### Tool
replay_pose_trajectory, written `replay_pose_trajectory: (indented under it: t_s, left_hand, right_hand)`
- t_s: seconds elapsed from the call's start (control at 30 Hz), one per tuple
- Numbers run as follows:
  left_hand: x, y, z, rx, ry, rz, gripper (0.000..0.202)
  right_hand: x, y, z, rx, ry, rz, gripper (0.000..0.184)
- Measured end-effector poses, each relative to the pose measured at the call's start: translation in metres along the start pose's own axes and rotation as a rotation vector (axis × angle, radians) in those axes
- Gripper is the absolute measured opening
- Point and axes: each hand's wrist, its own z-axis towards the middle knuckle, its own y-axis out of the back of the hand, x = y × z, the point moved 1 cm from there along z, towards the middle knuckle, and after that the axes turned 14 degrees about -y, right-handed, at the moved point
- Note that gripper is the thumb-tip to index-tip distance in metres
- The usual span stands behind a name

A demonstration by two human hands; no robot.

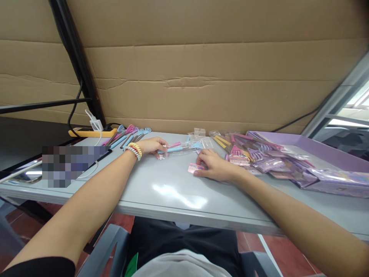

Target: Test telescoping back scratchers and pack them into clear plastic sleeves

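My left hand (pixel 152 146) rests on the grey table (pixel 173 192) with its fingers curled over the handle end of a clear packet (pixel 184 147) that holds small pink and blue rakes. My right hand (pixel 215 166) lies closed over a small pink card (pixel 193 168), fingers pressed on it. A yellow and white coil band (pixel 135 150) sits on my left wrist.
Loose pink and blue rakes (pixel 129 134) lie at the back left beside a yellow power strip (pixel 92 132) with a white charger. Packed purple and pink rakes (pixel 259 156) pile at the right by a purple tray (pixel 317 150). A cardboard wall (pixel 201 77) stands behind.
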Motion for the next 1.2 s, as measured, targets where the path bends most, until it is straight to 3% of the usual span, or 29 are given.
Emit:
replay_pose_trajectory:
  t_s: [0.17,0.3,0.5,0.67,0.93,1.2]
  left_hand:
    - [0.0,0.0,0.0,0.01,-0.004,0.001,0.021]
    - [0.0,0.001,-0.001,0.025,-0.009,0.004,0.025]
    - [-0.001,0.002,-0.005,0.062,-0.075,-0.041,0.033]
    - [-0.002,0.001,-0.005,0.069,-0.073,-0.07,0.033]
    - [-0.005,-0.002,-0.005,0.108,-0.126,0.0,0.037]
    - [-0.007,-0.007,-0.004,0.108,-0.191,0.042,0.042]
  right_hand:
    - [0.003,0.01,-0.005,-0.034,0.076,0.182,0.044]
    - [-0.006,0.017,-0.007,-0.081,0.012,0.299,0.049]
    - [-0.041,0.037,-0.01,-0.407,-0.21,0.205,0.036]
    - [-0.051,0.049,-0.013,-0.553,-0.294,0.174,0.023]
    - [-0.039,0.036,-0.007,-0.527,-0.4,0.132,0.015]
    - [-0.036,0.039,-0.008,-0.532,-0.503,0.026,0.018]
